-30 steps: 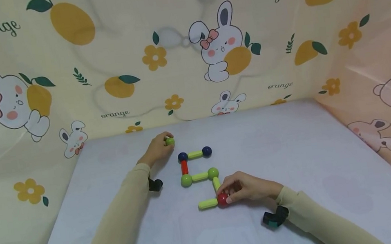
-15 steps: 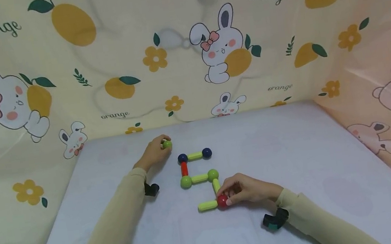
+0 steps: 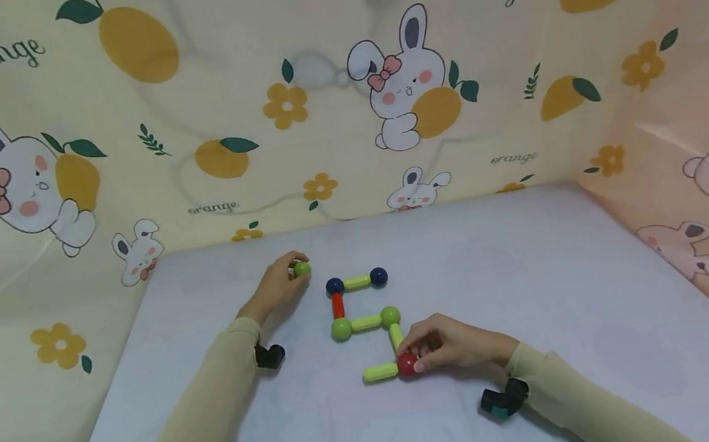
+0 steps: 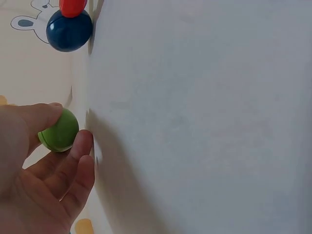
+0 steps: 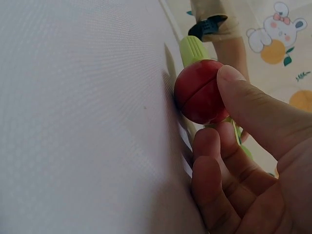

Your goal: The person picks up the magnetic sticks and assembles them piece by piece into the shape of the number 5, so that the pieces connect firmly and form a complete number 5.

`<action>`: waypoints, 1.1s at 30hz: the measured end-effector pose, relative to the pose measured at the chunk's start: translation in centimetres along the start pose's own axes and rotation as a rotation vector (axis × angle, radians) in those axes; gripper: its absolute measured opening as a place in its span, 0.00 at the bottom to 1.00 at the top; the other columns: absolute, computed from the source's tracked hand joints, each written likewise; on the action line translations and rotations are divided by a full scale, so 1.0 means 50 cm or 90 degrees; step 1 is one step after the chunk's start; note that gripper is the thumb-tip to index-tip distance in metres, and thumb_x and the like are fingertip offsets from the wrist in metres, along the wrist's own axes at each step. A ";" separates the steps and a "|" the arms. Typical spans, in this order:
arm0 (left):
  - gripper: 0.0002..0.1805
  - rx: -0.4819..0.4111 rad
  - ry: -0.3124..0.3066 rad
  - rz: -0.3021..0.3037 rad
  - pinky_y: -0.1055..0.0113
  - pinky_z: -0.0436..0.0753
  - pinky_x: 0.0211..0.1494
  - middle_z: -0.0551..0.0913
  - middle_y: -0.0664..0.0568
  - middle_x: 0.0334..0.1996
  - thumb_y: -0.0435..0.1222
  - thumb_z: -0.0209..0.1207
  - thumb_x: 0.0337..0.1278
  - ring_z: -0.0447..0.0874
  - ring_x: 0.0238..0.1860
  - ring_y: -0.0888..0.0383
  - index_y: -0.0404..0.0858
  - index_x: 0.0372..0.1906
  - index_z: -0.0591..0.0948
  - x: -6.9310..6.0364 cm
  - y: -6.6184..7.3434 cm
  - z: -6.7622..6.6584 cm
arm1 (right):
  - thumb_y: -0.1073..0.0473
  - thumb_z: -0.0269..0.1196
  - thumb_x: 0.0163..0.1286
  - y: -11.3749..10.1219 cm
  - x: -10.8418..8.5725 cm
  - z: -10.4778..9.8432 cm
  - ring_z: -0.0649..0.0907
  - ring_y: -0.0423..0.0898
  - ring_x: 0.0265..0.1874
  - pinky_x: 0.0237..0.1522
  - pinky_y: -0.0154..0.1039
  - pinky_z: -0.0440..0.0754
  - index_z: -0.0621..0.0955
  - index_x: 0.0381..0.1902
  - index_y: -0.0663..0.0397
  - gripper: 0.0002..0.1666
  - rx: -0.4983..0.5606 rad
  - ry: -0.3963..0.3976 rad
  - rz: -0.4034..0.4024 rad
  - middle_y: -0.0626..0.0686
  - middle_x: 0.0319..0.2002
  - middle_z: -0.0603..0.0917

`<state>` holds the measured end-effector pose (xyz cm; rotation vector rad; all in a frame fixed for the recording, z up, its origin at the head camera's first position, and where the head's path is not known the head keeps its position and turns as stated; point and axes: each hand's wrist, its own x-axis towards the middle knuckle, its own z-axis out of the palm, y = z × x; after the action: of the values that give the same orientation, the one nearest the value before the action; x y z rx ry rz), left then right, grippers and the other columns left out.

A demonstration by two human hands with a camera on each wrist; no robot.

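My left hand [image 3: 278,286] pinches a green ball [image 4: 60,130] between thumb and fingers, just left of a joined figure of balls and rods. With thumb and fingertips, my right hand [image 3: 454,342] grips a red ball [image 5: 201,91] at the figure's lower right corner. A yellow-green rod [image 3: 380,373] sticks out leftward from that red ball. Above it the figure runs through two green balls [image 3: 341,329] and a red rod [image 3: 338,306] to two dark blue balls [image 3: 378,277] at the top, linked by a yellow-green rod [image 3: 357,283].
The figure lies on a white table [image 3: 534,257]. Behind and beside the table hangs a cream cloth [image 3: 332,149] printed with rabbits and oranges. Each wrist carries a black camera mount [image 3: 505,400].
My left hand has drawn back slightly left and toward me, carrying the green ball. The right hand keeps its hold on the red ball; the view has shifted a little.
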<state>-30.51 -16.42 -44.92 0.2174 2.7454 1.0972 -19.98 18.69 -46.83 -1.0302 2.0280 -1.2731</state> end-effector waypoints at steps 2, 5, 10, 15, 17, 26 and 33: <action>0.21 0.002 0.004 0.007 0.48 0.77 0.66 0.74 0.37 0.66 0.36 0.56 0.71 0.77 0.60 0.43 0.39 0.65 0.73 -0.007 -0.004 -0.001 | 0.61 0.68 0.68 0.001 0.002 0.000 0.79 0.34 0.36 0.38 0.28 0.78 0.85 0.55 0.59 0.18 0.002 -0.003 -0.007 0.61 0.43 0.85; 0.21 0.004 0.014 0.021 0.50 0.79 0.63 0.75 0.37 0.65 0.36 0.57 0.71 0.79 0.56 0.45 0.39 0.65 0.73 -0.017 -0.008 0.000 | 0.61 0.68 0.68 0.002 0.005 0.001 0.79 0.33 0.36 0.38 0.28 0.78 0.85 0.55 0.60 0.18 0.003 -0.004 -0.014 0.62 0.42 0.85; 0.21 0.009 0.024 0.043 0.52 0.81 0.59 0.77 0.37 0.64 0.36 0.58 0.70 0.81 0.52 0.46 0.39 0.64 0.74 -0.034 -0.013 0.002 | 0.61 0.68 0.67 0.002 0.005 0.004 0.78 0.34 0.36 0.38 0.28 0.77 0.84 0.55 0.60 0.18 0.004 -0.003 -0.011 0.62 0.42 0.84; 0.21 0.002 0.025 0.037 0.54 0.81 0.57 0.78 0.39 0.63 0.37 0.58 0.69 0.81 0.50 0.49 0.40 0.64 0.74 -0.049 -0.014 0.008 | 0.61 0.68 0.67 0.002 0.002 0.006 0.78 0.34 0.35 0.38 0.28 0.77 0.85 0.55 0.59 0.19 0.004 -0.004 0.002 0.61 0.43 0.85; 0.21 0.005 0.027 0.044 0.54 0.81 0.56 0.78 0.39 0.63 0.37 0.59 0.69 0.81 0.49 0.49 0.40 0.64 0.74 -0.053 -0.013 0.009 | 0.61 0.69 0.67 0.002 0.001 0.004 0.78 0.34 0.35 0.38 0.28 0.77 0.85 0.55 0.59 0.19 0.002 -0.002 0.005 0.61 0.43 0.85; 0.21 -0.008 0.037 0.054 0.59 0.83 0.50 0.79 0.38 0.62 0.38 0.59 0.70 0.82 0.48 0.50 0.41 0.65 0.74 -0.086 -0.008 0.007 | 0.60 0.69 0.67 -0.004 0.003 -0.001 0.79 0.35 0.36 0.39 0.28 0.77 0.85 0.55 0.57 0.19 -0.007 0.000 0.019 0.59 0.44 0.85; 0.21 -0.025 0.038 0.072 0.63 0.83 0.46 0.80 0.38 0.61 0.39 0.59 0.71 0.82 0.46 0.51 0.41 0.65 0.74 -0.115 -0.004 0.005 | 0.61 0.69 0.67 -0.007 -0.001 0.000 0.79 0.35 0.36 0.39 0.28 0.78 0.85 0.55 0.57 0.19 -0.008 0.002 0.022 0.58 0.44 0.85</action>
<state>-24.88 -17.54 -44.64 0.3423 2.7917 1.2036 -19.85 18.63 -46.49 -0.9955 2.0497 -1.2470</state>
